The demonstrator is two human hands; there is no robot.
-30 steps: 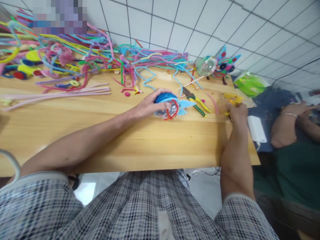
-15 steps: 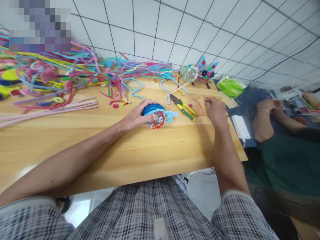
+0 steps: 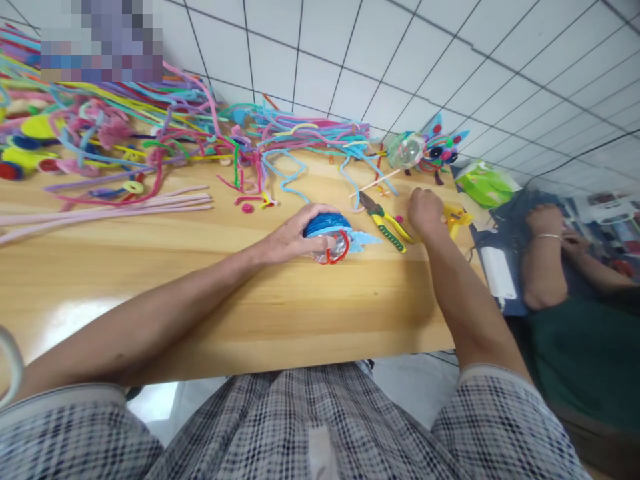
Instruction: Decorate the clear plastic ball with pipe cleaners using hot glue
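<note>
My left hand grips a clear plastic bottle piece wound with blue pipe cleaner, the thumb across its front. Red pipe cleaner outlines the clear end, and a light-blue fuzzy point sticks out on the right. Farther right, my right hand is closed low over the tabletop, fingers curled downward. What it pinches, if anything, is hidden beneath it. Close to its left lie pliers with yellow-and-green handles, and a small pink ring. A yellow plastic object lies just to its right.
Pipe cleaners of many colours pile along the wall. A finished-looking figure with blue ears stands at the back, beside a thin stick. A green packet and a white box lie right, near another person's arm.
My right hand has moved left over the spot where a short pink pipe cleaner lay, which no longer shows. The yellow object has come into sight. The whole view has shifted; my left hand keeps its hold.
</note>
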